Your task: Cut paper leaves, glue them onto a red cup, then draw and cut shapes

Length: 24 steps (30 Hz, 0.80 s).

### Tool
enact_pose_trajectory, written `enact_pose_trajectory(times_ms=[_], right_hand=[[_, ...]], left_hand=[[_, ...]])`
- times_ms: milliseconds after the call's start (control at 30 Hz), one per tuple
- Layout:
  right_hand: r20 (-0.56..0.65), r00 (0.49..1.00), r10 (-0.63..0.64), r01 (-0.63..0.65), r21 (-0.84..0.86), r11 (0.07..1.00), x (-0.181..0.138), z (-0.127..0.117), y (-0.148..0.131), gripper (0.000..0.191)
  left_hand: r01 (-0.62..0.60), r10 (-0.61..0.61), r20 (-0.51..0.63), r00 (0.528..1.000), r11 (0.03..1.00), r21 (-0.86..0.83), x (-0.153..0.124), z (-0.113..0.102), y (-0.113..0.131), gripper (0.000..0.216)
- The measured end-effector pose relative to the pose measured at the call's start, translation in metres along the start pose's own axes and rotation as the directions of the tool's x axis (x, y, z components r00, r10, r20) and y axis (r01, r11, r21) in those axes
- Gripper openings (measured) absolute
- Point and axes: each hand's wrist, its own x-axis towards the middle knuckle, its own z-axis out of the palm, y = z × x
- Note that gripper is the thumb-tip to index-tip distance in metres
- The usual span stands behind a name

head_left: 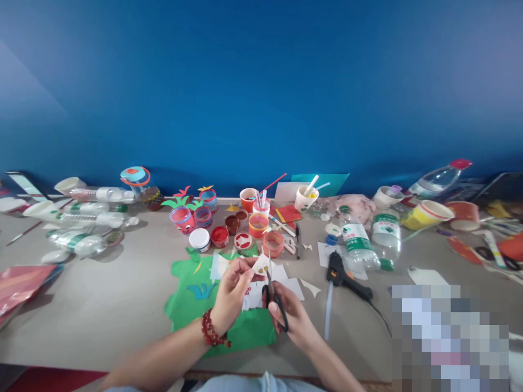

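Observation:
My left hand [237, 286] pinches a small piece of white paper [261, 264] with two yellowish eye-like shapes drawn on it. In my right hand [289, 313] is a pair of dark-handled scissors [269, 291], its blades pointing up and away beside the paper's right edge. Whether the blades touch the paper is hard to tell. Beneath both hands lie white paper scraps [293, 287] and a green paper sheet [183, 296] with ragged edges. A blue grass-shaped cutout [201, 291] rests on the green sheet.
Paint jars [219, 236] and decorated cups [182, 219] stand beyond my hands. A black hot glue gun [347, 277] with its cord lies to the right, near plastic bottles [359, 239]. More bottles [77, 242] lie at the left. A blue wall [261, 98] rises behind the table.

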Motion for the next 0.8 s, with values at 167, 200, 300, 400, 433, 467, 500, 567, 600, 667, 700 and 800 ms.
enact_pose_trajectory(times_ms=[167, 200, 300, 400, 433, 467, 500, 567, 600, 667, 700, 800], right_hand=[[0.018, 1.000, 0.004, -0.005, 0.010, 1.000, 0.0024, 0.0024, 0.0001, 0.047], [0.022, 1.000, 0.009, -0.009, 0.015, 1.000, 0.0026, 0.0025, 0.0003, 0.047], [0.034, 0.999, 0.033, -0.035, 0.042, 0.998, 0.0029, 0.0028, 0.0010, 0.049], [0.031, 0.998, 0.051, -0.053, 0.050, 0.997, 0.0027, 0.0032, 0.0005, 0.051], [0.028, 0.998, 0.053, -0.054, 0.046, 0.997, 0.0027, 0.0033, 0.0003, 0.052], [0.024, 0.998, 0.052, -0.053, 0.043, 0.998, 0.0027, 0.0034, 0.0001, 0.052], [0.024, 0.998, 0.051, -0.052, 0.041, 0.998, 0.0027, 0.0035, 0.0002, 0.052], [0.024, 0.999, 0.049, -0.050, 0.041, 0.998, 0.0028, 0.0036, 0.0009, 0.052], [0.024, 0.999, 0.047, -0.048, 0.041, 0.998, 0.0029, 0.0036, 0.0015, 0.052], [0.022, 0.999, 0.042, -0.043, 0.039, 0.998, 0.0030, 0.0035, 0.0031, 0.051], [0.021, 0.999, 0.043, -0.044, 0.036, 0.998, 0.0030, 0.0035, 0.0040, 0.051], [0.012, 0.999, 0.047, -0.047, 0.030, 0.998, 0.0028, 0.0035, 0.0063, 0.052]], left_hand=[[0.000, 0.000, -0.007, 1.000, 1.000, -0.022, -0.0009, 0.0016, -0.0009, 0.030], [0.005, -0.005, -0.009, 1.000, 1.000, -0.023, -0.0009, 0.0016, -0.0014, 0.030], [0.015, -0.015, -0.018, 1.000, 1.000, -0.020, -0.0010, 0.0013, -0.0027, 0.030], [0.019, -0.019, -0.025, 1.000, 1.000, -0.018, -0.0008, 0.0014, -0.0037, 0.031], [0.019, -0.020, -0.026, 0.999, 1.000, -0.018, -0.0006, 0.0015, -0.0040, 0.031], [0.019, -0.020, -0.027, 0.999, 1.000, -0.021, -0.0004, 0.0017, -0.0044, 0.031], [0.018, -0.018, -0.026, 0.999, 0.999, -0.026, -0.0002, 0.0019, -0.0048, 0.031], [0.013, -0.014, -0.023, 1.000, 0.999, -0.043, 0.0002, 0.0023, -0.0057, 0.029], [0.011, -0.012, -0.021, 1.000, 0.999, -0.051, 0.0004, 0.0025, -0.0062, 0.029], [0.006, -0.007, -0.022, 1.000, 0.998, -0.070, 0.0004, 0.0029, -0.0068, 0.028], [0.002, -0.004, -0.025, 1.000, 0.997, -0.077, 0.0003, 0.0031, -0.0069, 0.028], [0.000, -0.003, -0.035, 0.999, 0.996, -0.090, -0.0004, 0.0039, -0.0061, 0.029]])
